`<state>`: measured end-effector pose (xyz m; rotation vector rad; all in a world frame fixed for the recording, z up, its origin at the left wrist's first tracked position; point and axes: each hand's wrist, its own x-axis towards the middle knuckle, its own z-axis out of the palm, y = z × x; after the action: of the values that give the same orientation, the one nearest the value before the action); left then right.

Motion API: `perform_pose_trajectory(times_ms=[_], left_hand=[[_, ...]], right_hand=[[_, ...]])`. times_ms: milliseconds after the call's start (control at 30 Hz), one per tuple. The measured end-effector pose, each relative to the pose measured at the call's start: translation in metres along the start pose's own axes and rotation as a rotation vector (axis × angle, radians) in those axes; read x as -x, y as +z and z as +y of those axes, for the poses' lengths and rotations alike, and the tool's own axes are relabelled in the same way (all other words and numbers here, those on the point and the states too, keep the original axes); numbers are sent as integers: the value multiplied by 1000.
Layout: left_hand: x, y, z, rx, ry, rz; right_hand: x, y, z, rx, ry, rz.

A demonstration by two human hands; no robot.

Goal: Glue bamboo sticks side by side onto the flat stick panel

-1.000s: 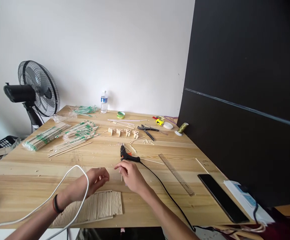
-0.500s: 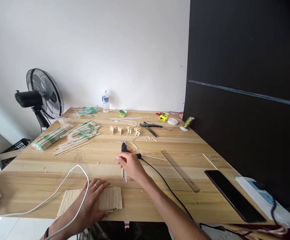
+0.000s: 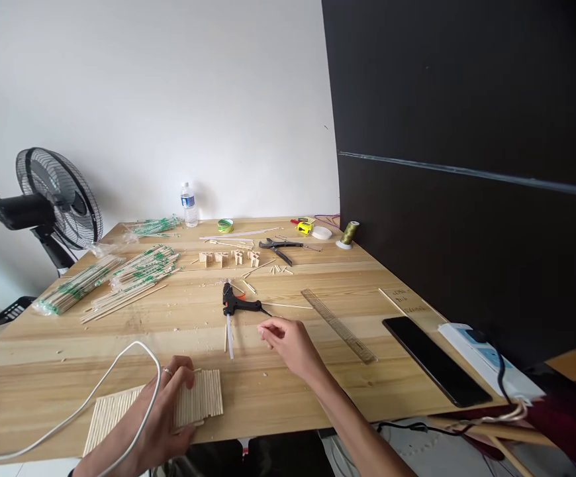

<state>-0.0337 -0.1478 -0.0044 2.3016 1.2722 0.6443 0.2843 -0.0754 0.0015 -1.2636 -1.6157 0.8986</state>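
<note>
A flat panel of thin wooden sticks laid side by side (image 3: 208,392) lies near the table's front edge. My left hand (image 3: 161,404) is across it, fingers bent over its far edge and thumb by the near edge. A white cable (image 3: 153,397) loops in front of that wrist. My right hand (image 3: 288,341) hovers over the table, thumb and fingers pinched together; whatever may be between the tips is too small to make out. Just beyond it a black hot glue gun (image 3: 236,303) lies on its side, a glue stick (image 3: 230,338) jutting from its back.
Bundled sticks in wrappers (image 3: 142,271) lie at left. Small stick assemblies (image 3: 221,258), pliers (image 3: 281,249) and a tape measure (image 3: 304,228) are farther back. A ruler (image 3: 337,324), phone (image 3: 434,360) and power strip (image 3: 489,358) lie to the right. A fan (image 3: 57,202) stands left.
My right hand has moved right and nearer, away from the glue gun, which now shows fully. My left fingers have curled more over the panel's far edge. The view has turned right.
</note>
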Motion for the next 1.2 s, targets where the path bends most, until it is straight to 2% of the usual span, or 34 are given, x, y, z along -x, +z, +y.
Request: perform_pose_trajectory(times_ms=[100, 367, 633, 833, 967, 1067, 1200], left_hand=[[3, -1, 0, -47, -6, 49], [2, -22, -11, -126, 6, 53], [0, -9, -18, -148, -36, 41], [-8, 1, -4, -193, 55, 25], [-19, 1, 5, -185, 132, -38], [-23, -1, 6, -176, 189, -83], [-21, -2, 1, -134, 189, -116]], right_hand=[[4, 1, 1, 3, -5, 5], [-6, 19, -5, 37, -52, 39], [5, 24, -5, 39, -85, -57], [25, 28, -2, 27, -39, -15], [36, 33, -4, 10, -1, -12], [41, 35, -4, 3, 21, -16], [41, 36, -1, 13, 17, -22]])
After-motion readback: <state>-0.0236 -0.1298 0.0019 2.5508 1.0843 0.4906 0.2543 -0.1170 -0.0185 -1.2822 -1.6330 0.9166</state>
